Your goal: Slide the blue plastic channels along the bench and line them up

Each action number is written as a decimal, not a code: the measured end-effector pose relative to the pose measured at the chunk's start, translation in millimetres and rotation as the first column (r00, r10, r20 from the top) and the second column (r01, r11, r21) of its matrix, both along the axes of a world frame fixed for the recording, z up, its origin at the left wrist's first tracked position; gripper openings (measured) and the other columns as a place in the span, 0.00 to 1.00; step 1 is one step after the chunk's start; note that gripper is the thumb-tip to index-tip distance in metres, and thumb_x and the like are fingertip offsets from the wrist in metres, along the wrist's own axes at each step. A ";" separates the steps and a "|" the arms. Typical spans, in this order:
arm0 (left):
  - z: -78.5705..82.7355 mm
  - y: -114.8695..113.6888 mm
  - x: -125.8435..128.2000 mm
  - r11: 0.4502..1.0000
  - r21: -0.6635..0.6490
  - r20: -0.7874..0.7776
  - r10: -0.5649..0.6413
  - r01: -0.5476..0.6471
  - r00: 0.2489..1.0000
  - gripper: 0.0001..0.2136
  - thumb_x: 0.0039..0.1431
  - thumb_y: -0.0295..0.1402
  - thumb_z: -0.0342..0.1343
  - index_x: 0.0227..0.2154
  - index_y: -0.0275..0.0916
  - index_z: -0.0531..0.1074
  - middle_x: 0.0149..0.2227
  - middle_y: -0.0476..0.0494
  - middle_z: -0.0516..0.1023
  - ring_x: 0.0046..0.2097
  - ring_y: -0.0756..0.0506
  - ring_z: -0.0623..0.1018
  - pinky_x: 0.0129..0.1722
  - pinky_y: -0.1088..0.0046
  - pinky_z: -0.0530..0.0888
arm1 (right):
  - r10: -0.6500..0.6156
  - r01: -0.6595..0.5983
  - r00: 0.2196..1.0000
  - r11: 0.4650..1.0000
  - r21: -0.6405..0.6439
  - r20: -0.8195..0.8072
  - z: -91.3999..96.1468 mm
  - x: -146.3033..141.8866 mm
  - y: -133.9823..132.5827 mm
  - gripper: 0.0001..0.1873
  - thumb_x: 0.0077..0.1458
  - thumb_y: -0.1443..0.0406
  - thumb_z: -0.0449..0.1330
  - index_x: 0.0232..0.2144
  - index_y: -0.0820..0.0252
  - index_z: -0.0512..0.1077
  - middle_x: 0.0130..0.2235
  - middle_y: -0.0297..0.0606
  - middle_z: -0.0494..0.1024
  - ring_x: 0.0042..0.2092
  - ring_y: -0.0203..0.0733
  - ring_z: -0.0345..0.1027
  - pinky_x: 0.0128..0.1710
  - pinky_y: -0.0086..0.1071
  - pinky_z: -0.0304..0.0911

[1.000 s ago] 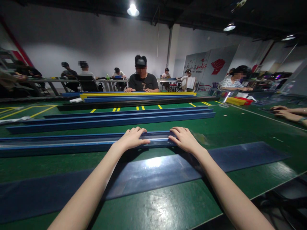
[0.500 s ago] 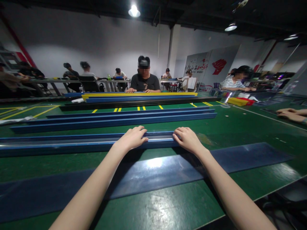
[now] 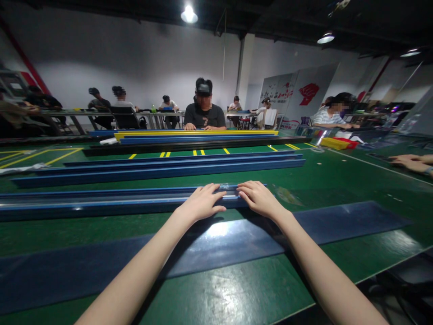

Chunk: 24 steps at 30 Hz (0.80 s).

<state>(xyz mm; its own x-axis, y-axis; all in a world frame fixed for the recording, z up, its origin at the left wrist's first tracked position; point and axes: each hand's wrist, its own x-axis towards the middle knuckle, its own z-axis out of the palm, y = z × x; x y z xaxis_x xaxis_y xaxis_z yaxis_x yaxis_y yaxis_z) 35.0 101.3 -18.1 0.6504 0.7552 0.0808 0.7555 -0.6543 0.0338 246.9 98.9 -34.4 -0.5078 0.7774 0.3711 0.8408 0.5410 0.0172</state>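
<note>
A long blue U-shaped plastic channel runs across the table from the left edge, a pale glossy strip lying along its inside. My left hand lies over the channel near its right end, fingers stretched and thumb apart. Close by on the right, my right hand has its fingers curled together over the channel's end, thumb tucked near the fingertips. A small gap separates the two hands, and clear film shows there. Nearer to me, under my forearms, a flat, shiny, dark-blue translucent sheet stretches across the table.
More blue channels lie farther back on the green table. Beyond them are a black strip and a yellow one. Opposite sits a person. Another person's hands rest at right, near a yellow tray.
My left hand has slid right along the channel, its fingers now more spread. My right hand has shifted slightly left, so the gap between them is narrower.
</note>
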 end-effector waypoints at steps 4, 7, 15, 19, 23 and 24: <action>1.9 1.3 -1.6 1.000 0.023 -0.005 0.013 -0.013 1.000 0.21 0.56 0.46 0.46 0.51 0.46 0.63 0.57 0.40 0.58 0.57 0.40 0.58 0.53 0.60 0.58 | -0.048 0.047 0.998 0.999 0.022 0.037 1.8 0.7 0.0 0.17 0.58 0.64 0.43 0.38 0.60 0.71 0.43 0.41 0.73 0.45 0.41 0.62 0.45 0.34 0.52; 5.5 0.8 -2.4 0.998 0.049 -0.014 0.026 -0.026 1.000 0.20 0.55 0.47 0.46 0.47 0.45 0.67 0.54 0.41 0.63 0.55 0.40 0.62 0.50 0.62 0.61 | -0.110 0.108 0.992 0.993 0.053 0.054 3.6 2.0 -0.3 0.16 0.57 0.66 0.44 0.35 0.60 0.71 0.41 0.41 0.74 0.44 0.41 0.63 0.44 0.34 0.51; 18.8 -9.7 1.1 0.977 0.105 -0.141 0.197 -0.184 0.970 0.18 0.56 0.45 0.46 0.36 0.37 0.73 0.42 0.37 0.71 0.44 0.39 0.70 0.41 0.64 0.66 | -0.300 0.295 0.952 0.952 0.083 0.054 4.0 9.6 2.2 0.13 0.51 0.69 0.47 0.31 0.60 0.71 0.35 0.40 0.76 0.39 0.41 0.65 0.43 0.33 0.49; 19.0 -12.0 2.6 0.973 0.134 -0.140 0.204 -0.186 0.969 0.17 0.56 0.43 0.47 0.35 0.36 0.73 0.42 0.37 0.70 0.44 0.39 0.70 0.41 0.64 0.66 | -0.288 0.285 0.956 0.956 0.074 0.046 2.8 8.9 2.3 0.13 0.50 0.70 0.47 0.31 0.60 0.71 0.34 0.39 0.76 0.38 0.41 0.65 0.43 0.33 0.49; 14.2 -12.1 5.5 0.982 0.141 -0.082 0.136 -0.123 0.987 0.17 0.55 0.40 0.49 0.44 0.38 0.68 0.46 0.37 0.68 0.48 0.38 0.68 0.43 0.63 0.66 | -0.207 0.206 0.978 0.977 0.061 0.009 0.8 6.3 2.7 0.13 0.50 0.70 0.47 0.33 0.60 0.70 0.35 0.38 0.76 0.39 0.40 0.65 0.44 0.32 0.49; 12.6 -12.1 6.4 0.985 0.138 -0.069 0.117 -0.106 0.991 0.18 0.55 0.40 0.49 0.47 0.39 0.66 0.49 0.37 0.66 0.49 0.38 0.67 0.45 0.62 0.66 | -0.183 0.183 0.983 0.982 0.054 -0.008 0.1 5.7 2.9 0.13 0.50 0.70 0.47 0.34 0.60 0.70 0.35 0.38 0.76 0.40 0.40 0.64 0.44 0.32 0.49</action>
